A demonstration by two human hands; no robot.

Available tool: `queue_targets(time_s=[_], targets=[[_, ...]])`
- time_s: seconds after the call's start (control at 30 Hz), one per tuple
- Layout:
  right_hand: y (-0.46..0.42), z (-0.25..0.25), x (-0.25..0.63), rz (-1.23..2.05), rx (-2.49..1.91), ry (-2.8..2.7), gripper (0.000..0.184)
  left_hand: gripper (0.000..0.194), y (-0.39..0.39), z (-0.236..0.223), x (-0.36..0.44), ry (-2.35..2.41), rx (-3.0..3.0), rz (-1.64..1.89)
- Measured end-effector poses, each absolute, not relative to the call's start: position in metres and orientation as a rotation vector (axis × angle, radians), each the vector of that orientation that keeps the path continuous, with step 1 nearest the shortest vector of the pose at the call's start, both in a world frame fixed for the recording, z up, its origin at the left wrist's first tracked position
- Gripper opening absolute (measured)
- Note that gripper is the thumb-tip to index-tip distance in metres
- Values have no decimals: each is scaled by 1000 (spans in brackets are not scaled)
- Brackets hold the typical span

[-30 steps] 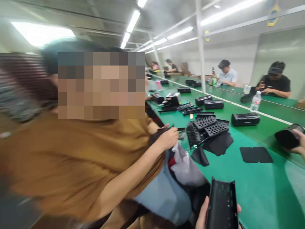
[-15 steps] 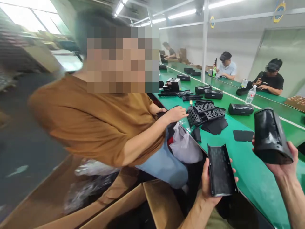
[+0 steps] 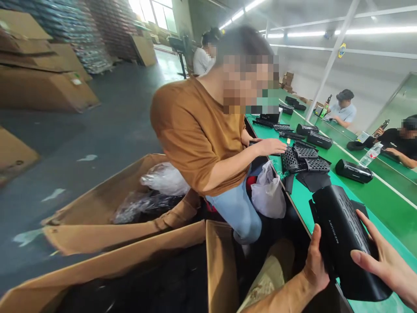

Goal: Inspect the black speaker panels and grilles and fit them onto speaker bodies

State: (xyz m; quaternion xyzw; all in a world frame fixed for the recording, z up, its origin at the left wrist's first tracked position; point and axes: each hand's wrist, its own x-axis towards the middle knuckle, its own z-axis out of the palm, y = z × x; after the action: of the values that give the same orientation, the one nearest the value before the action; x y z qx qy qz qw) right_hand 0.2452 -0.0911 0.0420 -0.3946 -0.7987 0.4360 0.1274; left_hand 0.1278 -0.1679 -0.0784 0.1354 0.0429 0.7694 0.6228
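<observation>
Both my hands hold a black cylindrical speaker casing [image 3: 345,239] with a perforated grille and small lettering on its side. My left hand [image 3: 314,265] grips it from below at the left side. My right hand [image 3: 384,265] presses spread fingers on its right side. The casing seems to be two shell pieces joined, though my hands hide part of the seam. Its lower end is over the green bench [image 3: 381,208]. Beyond it, a co-worker's hand [image 3: 270,147] rests near black perforated grille panels [image 3: 302,158] on black sheets.
Finished black speakers [image 3: 353,171] stand along the bench, with more people working on the far side. A white plastic bag [image 3: 269,191] hangs at the bench edge. Open cardboard boxes [image 3: 107,243] with plastic wrap sit below left, and stacked cartons stand beyond.
My view has swung left. My hands have come together, and the half-shell from my left hand and the rounded piece from my right now form one casing. The co-worker's hand stays near the grilles.
</observation>
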Motion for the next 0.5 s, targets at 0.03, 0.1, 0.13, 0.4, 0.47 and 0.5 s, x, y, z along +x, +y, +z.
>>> queue_targets(time_s=[0.03,0.1,0.13,0.4,0.47,0.5], targets=[[-89,40,244,1258,-1143,-2325,122,96,-168,-77,129,92,315,1775],[-84,33,245,1247,-1121,-2342,122,97,-166,-76,130,82,317,1778],[-81,30,246,1231,-1109,-2360,122,98,-165,-76,131,81,319,1778],[-64,23,247,1137,-1153,-2475,118,91,-157,-80,125,79,347,1723],[-61,25,242,1153,-1176,-2485,121,90,-151,-86,123,81,334,1698],[-59,26,239,1168,-1190,-2487,124,90,-148,-89,121,86,318,1686]])
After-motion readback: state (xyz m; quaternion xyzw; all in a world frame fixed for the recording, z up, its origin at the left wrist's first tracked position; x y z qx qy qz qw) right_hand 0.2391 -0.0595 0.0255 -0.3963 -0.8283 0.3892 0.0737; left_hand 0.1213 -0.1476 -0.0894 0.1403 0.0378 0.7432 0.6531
